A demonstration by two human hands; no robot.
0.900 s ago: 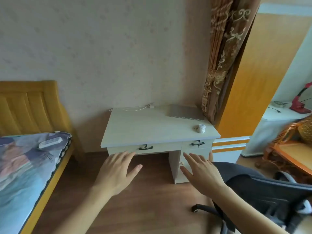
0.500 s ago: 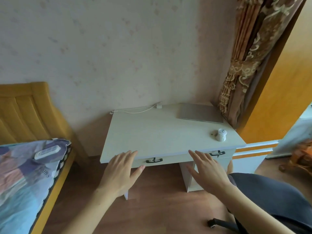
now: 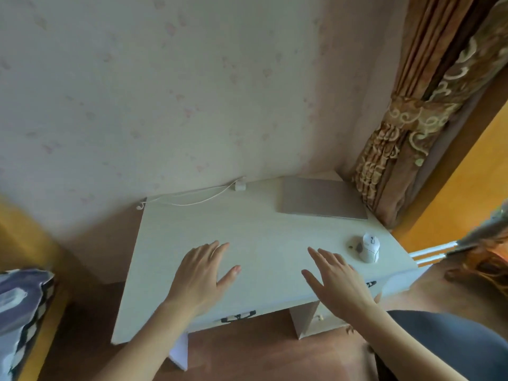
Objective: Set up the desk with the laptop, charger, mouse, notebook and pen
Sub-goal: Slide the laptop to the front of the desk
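I've moved in so both hands, left hand [image 3: 202, 276] and right hand [image 3: 339, 279], hover over the tabletop [image 3: 247, 229] with fingers loose and empty, laptop [image 3: 320, 199] closed at the back right, mouse [image 3: 369, 247] near it, charger [image 3: 239, 185] by the wall, notebook and pen nowhere in sight.

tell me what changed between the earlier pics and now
The person came closer: both hands, held before the desk's front edge earlier, now reach over the desk, left hand and right hand open, holding nothing. The laptop stayed closed at the back right, mouse and charger unmoved.
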